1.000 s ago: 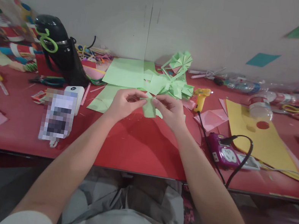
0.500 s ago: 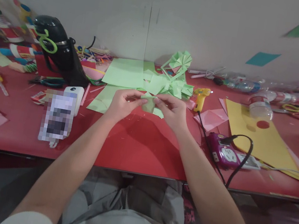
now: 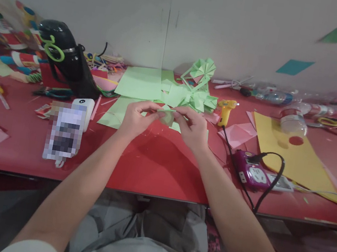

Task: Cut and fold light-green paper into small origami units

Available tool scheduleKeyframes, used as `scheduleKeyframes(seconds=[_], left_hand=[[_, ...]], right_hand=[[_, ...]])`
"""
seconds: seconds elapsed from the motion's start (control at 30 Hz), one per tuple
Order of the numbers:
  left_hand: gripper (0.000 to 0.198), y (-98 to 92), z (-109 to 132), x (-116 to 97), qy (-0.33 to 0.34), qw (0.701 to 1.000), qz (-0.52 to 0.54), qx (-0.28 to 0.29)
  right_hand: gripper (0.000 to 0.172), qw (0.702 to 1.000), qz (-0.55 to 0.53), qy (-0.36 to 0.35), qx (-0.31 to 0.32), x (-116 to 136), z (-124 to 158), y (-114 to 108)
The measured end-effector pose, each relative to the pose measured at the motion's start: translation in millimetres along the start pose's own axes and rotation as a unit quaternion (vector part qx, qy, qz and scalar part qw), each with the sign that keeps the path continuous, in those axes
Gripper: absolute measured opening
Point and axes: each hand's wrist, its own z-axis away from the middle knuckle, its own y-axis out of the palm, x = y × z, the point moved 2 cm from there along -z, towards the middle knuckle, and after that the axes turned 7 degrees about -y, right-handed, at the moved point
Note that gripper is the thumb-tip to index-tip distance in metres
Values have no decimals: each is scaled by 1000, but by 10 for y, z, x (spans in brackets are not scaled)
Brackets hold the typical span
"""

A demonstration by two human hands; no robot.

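Between both hands, a small piece of green paper (image 3: 166,118) is held above the red table. My left hand (image 3: 140,117) pinches its left end between thumb and fingers. The right end is pinched the same way by my right hand (image 3: 192,126). Fingertips cover part of the paper, so its folds cannot be made out fully. Just beyond the hands lie flat green sheets (image 3: 139,82) and folded green paper shapes (image 3: 196,99), one rosette (image 3: 203,69) standing up at the wall.
A yellow glue gun (image 3: 226,111) stands right of the hands, its cord running to a purple power strip (image 3: 250,171). Yellow paper (image 3: 297,155) and a plastic bottle (image 3: 293,121) lie farther right. On the left are a black flask (image 3: 69,58) and a phone (image 3: 65,134).
The small green paper has tilted slightly in my fingers, with both hands in nearly the same place. At the far right edge, another person's hand has mostly gone from view.
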Motion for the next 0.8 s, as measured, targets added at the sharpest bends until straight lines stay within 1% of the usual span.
scheduleKeyframes(seconds=[0.13, 0.23, 0.3, 0.4, 0.5, 0.57, 0.67, 0.8], left_hand=[[20, -9, -3, 28, -3, 1000, 4, -15], [22, -14, -15, 52, -13, 1000, 14, -13], [26, -18, -27, 66, -30, 999, 37, 3], [31, -23, -51, 86, -58, 994, 85, 44], [36, -31, -71, 120, -94, 983, 139, 69], [39, -30, -78, 143, -116, 975, 174, 80], [43, -13, -79, 165, -136, 968, 185, 100], [45, 38, -60, 174, -184, 954, 191, 138]], right_hand=[[17, 1000, 1, -5, -3, 27, 6, 2], [18, 1000, -2, 2, 2, 29, 5, 0], [20, 1000, -19, 14, 9, 16, 3, 1], [25, 995, -82, 41, 26, -28, 2, 15], [30, 986, -150, 68, 30, -81, 8, 34], [33, 981, -174, 78, 25, -102, 12, 43], [34, 985, -154, 80, 23, -100, 15, 46], [27, 994, -80, 74, 3, -92, 13, 45]])
